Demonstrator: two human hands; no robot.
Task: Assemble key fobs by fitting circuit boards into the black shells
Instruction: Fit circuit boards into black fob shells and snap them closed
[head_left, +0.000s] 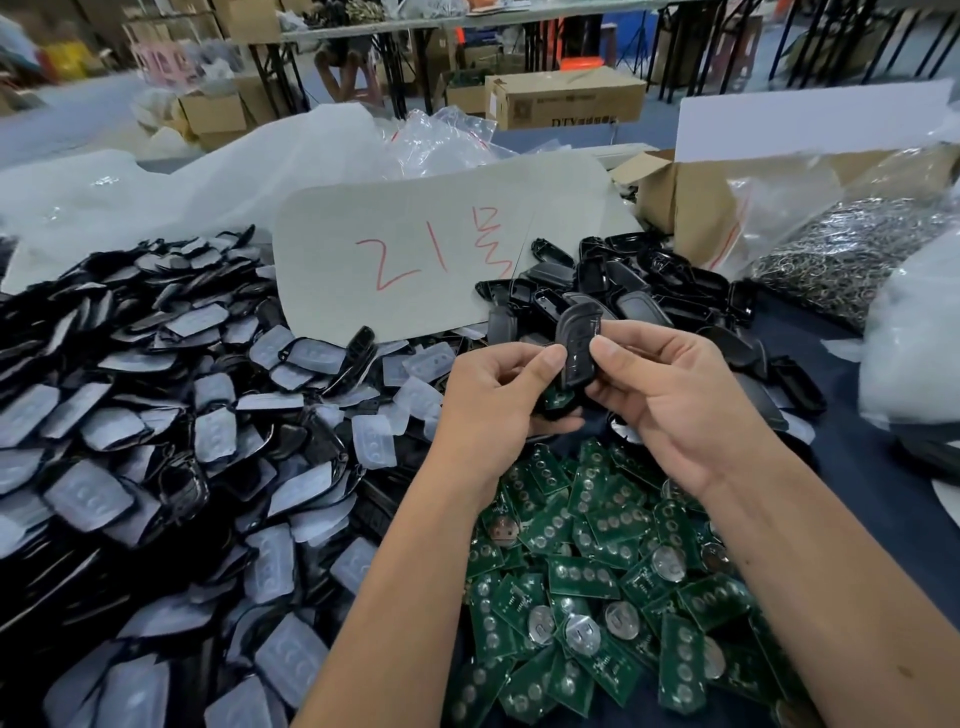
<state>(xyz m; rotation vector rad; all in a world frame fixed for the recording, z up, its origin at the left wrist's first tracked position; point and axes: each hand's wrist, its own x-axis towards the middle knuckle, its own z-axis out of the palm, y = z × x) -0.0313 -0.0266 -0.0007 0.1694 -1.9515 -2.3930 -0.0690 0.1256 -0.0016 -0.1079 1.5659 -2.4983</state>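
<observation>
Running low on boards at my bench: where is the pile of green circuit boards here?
The green circuit boards lie heaped low and right of centre, under both forearms, right of the pile of shells with white pads.

My left hand (498, 400): bare, no glove, ring or watch. Nails short and plain; the thumbnail shows, trimmed close.
My left forearm (395, 582): bare along all of its visible length, with no sleeve or cuff in sight.
My right hand (670, 395): bare, nothing worn; thumbnail short and unpainted.
My right forearm (810, 561): bare, no sleeve; a few small dark marks scattered along it.
</observation>
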